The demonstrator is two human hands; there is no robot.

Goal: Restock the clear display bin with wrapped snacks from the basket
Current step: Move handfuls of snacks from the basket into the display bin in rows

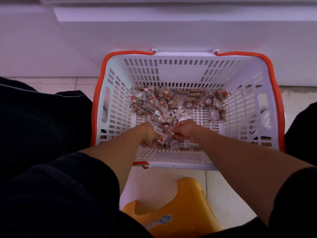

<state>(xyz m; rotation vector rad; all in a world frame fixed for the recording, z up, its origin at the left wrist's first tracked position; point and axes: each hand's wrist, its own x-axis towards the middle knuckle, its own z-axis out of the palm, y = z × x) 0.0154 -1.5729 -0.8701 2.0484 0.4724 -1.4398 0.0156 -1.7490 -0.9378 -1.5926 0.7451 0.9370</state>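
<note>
A white slotted basket (185,162) with an orange rim stands on the floor in front of me. Several brown snacks in clear wrappers (173,102) lie across its bottom, mostly toward the far side. Both my hands reach down inside the basket. My left hand (148,133) has its fingers curled round a bunch of wrapped snacks near the front. My right hand (184,130) grips more wrapped snacks just beside it. The two hands nearly touch over a small heap of wrappers (165,140). The clear display bin is not in view.
A white cabinet base (154,31) rises right behind the basket. A yellow plastic stool (173,208) sits under me at the bottom. My dark-clothed knees (42,117) flank the basket on both sides. Pale tiled floor (65,85) shows on the left.
</note>
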